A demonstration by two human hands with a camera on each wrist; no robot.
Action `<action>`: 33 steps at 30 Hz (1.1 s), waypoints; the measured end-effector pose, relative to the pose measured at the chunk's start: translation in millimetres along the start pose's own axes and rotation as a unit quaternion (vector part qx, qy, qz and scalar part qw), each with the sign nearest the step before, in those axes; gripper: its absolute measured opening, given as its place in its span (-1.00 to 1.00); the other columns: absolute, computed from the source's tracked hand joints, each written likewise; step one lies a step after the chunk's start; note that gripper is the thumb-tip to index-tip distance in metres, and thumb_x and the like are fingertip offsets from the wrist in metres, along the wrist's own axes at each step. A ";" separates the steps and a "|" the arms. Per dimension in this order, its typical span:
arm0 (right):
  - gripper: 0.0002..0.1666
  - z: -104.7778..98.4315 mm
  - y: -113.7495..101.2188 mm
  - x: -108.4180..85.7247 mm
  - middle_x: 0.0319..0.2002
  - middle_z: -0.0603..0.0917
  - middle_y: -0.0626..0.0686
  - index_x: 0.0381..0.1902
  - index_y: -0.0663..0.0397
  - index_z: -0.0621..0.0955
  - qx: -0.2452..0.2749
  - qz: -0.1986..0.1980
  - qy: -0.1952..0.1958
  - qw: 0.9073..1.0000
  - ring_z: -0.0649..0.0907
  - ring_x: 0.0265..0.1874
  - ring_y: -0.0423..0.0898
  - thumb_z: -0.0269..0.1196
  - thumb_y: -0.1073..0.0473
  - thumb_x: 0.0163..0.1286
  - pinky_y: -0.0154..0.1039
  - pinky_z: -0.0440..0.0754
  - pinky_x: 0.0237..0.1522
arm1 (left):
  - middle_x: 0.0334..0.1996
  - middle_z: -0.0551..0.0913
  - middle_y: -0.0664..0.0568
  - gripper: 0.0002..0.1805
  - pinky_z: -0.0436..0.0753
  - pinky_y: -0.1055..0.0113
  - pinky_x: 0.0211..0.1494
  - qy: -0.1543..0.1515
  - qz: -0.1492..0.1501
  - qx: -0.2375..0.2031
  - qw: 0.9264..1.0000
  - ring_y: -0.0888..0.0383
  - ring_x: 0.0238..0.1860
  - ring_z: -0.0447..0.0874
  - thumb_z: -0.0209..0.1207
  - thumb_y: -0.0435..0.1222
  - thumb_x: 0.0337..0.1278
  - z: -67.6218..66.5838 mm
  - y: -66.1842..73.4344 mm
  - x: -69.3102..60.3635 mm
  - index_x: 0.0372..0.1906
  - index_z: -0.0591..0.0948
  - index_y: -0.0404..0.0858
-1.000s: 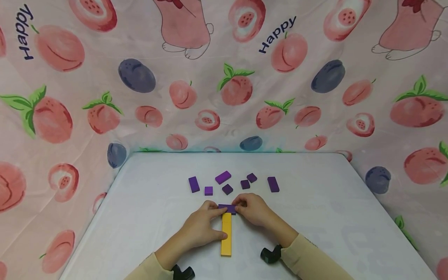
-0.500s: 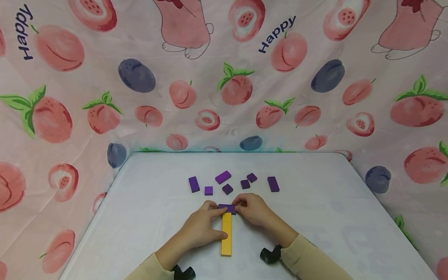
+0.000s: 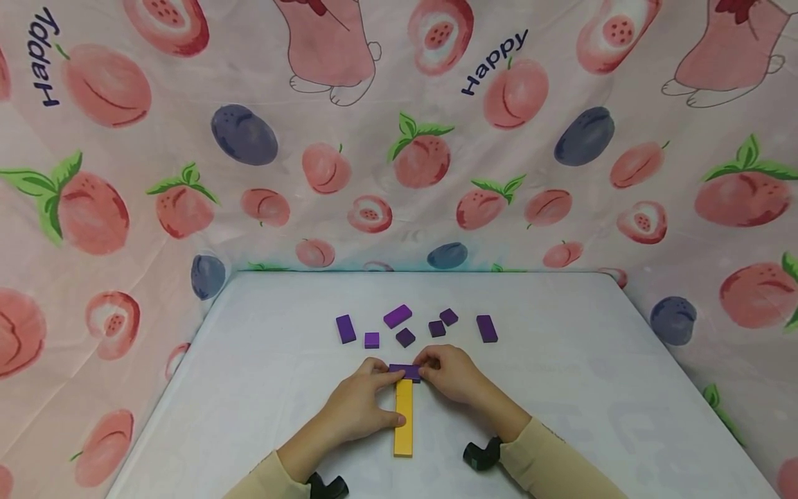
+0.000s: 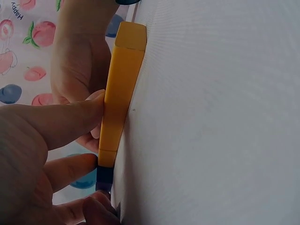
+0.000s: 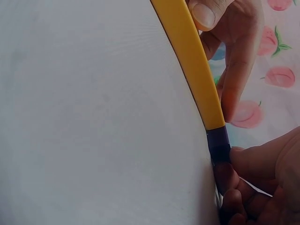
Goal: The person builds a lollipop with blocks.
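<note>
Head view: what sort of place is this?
Probably a staged tabletop filming corner, though the wider room isn't shown: a white table, fruit-print cloth behind it, and purple blocks laid out beyond a yellow bar.

The left hand points toward two o'clock, thumb splayed toward three; the right hand, fingers bent in a pinch, points toward ten.

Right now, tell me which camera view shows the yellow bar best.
The left wrist view: it shows the yellow bar close up, from end to end. The head view also shows its length, from above, but smaller, with the thumb of the left hand over one edge. The right wrist view cuts off one end.
</note>
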State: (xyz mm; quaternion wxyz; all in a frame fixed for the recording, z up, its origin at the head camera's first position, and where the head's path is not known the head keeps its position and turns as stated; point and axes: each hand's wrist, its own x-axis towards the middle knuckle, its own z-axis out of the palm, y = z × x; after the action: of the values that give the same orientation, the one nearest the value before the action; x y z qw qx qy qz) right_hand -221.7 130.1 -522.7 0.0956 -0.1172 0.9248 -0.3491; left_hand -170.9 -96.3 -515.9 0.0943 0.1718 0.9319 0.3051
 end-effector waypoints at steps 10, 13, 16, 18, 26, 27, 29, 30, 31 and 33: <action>-0.90 -0.3 -0.1 -0.4 -0.31 0.67 -0.10 -0.13 -0.11 0.79 0.003 -0.010 -0.001 1.000 0.56 -0.26 -0.12 0.38 0.22 0.50 -0.16 0.63 -0.05 | 0.32 0.55 -0.04 -0.16 0.68 -0.08 0.22 0.004 0.008 0.008 1.000 -0.04 0.15 0.68 0.61 0.10 -0.05 -0.2 0.0 -0.1 0.43 0.66 0.05; -0.90 -0.7 -0.7 -0.8 -0.30 0.68 -0.10 -0.12 -0.10 0.79 0.003 -0.009 0.000 1.000 0.57 -0.26 -0.12 0.39 0.22 0.49 -0.15 0.64 -0.04 | 0.31 0.55 -0.04 -0.16 0.68 -0.06 0.19 0.004 0.008 0.009 1.000 -0.01 0.12 0.67 0.61 0.10 -0.05 -0.1 -0.4 0.0 0.43 0.66 0.06; -0.90 -1.3 -1.3 -1.4 -0.30 0.68 -0.09 -0.11 -0.09 0.78 0.003 -0.008 0.000 1.000 0.57 -0.25 -0.12 0.39 0.21 0.50 -0.14 0.66 -0.04 | 0.32 0.55 -0.04 -0.16 0.68 -0.05 0.19 0.003 0.009 0.009 1.000 0.00 0.11 0.67 0.60 0.10 -0.04 0.0 -0.5 0.1 0.44 0.65 0.05; -0.90 -1.5 -1.9 -1.8 -0.29 0.68 -0.10 -0.10 -0.09 0.78 0.006 -0.006 -0.001 1.000 0.57 -0.25 -0.12 0.38 0.21 0.50 -0.14 0.67 -0.03 | 0.32 0.55 -0.04 -0.16 0.68 -0.05 0.19 0.003 0.010 0.009 1.000 0.00 0.10 0.67 0.60 0.10 -0.04 0.0 -0.5 0.1 0.44 0.65 0.05; -0.89 -2.2 0.7 0.0 -0.29 0.69 -0.11 -0.09 -0.10 0.79 0.008 -0.004 -0.004 1.000 0.58 -0.24 -0.12 0.38 0.20 0.51 -0.14 0.69 0.00 | 0.34 0.55 -0.04 -0.16 0.67 -0.09 0.24 0.005 0.009 0.005 1.000 -0.04 0.17 0.68 0.61 0.11 -0.04 0.0 -1.2 0.5 0.43 0.65 0.07; -0.89 -2.0 1.3 0.5 -0.29 0.69 -0.12 -0.09 -0.11 0.79 0.008 -0.004 -0.005 1.000 0.59 -0.24 -0.12 0.38 0.19 0.51 -0.14 0.68 0.00 | 0.34 0.55 -0.04 -0.16 0.67 -0.10 0.25 0.005 0.008 0.004 1.000 -0.05 0.18 0.68 0.61 0.11 -0.04 -0.2 -1.1 0.5 0.43 0.65 0.07; -0.89 -2.5 2.6 1.4 -0.30 0.68 -0.12 -0.09 -0.12 0.79 0.010 -0.005 -0.005 1.000 0.59 -0.24 -0.12 0.37 0.19 0.51 -0.15 0.66 -0.01 | 0.35 0.54 -0.04 -0.17 0.66 -0.11 0.25 0.003 0.007 0.001 1.000 -0.05 0.19 0.68 0.61 0.10 -0.04 -0.6 -0.8 0.4 0.43 0.66 0.07; -0.88 -2.5 3.2 1.8 -0.30 0.68 -0.13 -0.09 -0.12 0.79 0.010 -0.007 -0.006 1.000 0.59 -0.24 -0.12 0.38 0.20 0.51 -0.15 0.66 -0.02 | 0.35 0.54 -0.05 -0.17 0.66 -0.12 0.25 0.002 0.006 -0.001 1.000 -0.06 0.19 0.68 0.61 0.10 -0.04 -0.8 -0.5 0.3 0.43 0.65 0.08; -0.88 -2.6 4.1 2.3 -0.30 0.68 -0.13 -0.09 -0.13 0.79 0.012 -0.005 -0.005 1.000 0.59 -0.24 -0.11 0.37 0.19 0.51 -0.16 0.65 -0.02 | 0.35 0.54 -0.05 -0.17 0.66 -0.13 0.24 0.001 0.005 -0.002 1.000 -0.06 0.19 0.67 0.61 0.10 -0.04 -1.1 -0.2 0.2 0.43 0.65 0.08; -0.88 -3.6 4.9 2.8 -0.31 0.68 -0.14 -0.08 -0.14 0.79 0.013 -0.007 -0.007 1.000 0.59 -0.24 -0.12 0.37 0.19 0.51 -0.17 0.63 -0.03 | 0.35 0.54 -0.05 -0.17 0.66 -0.13 0.23 0.001 0.004 -0.002 1.000 -0.06 0.19 0.67 0.61 0.10 -0.05 -1.0 0.1 0.0 0.43 0.66 0.08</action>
State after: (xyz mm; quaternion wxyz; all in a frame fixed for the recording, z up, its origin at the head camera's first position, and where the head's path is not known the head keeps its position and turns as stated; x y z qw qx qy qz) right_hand -226.1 135.1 -523.7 0.1008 -0.1252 0.9186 -0.3610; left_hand -171.2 -96.7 -515.0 0.0928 0.1754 0.9307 0.3073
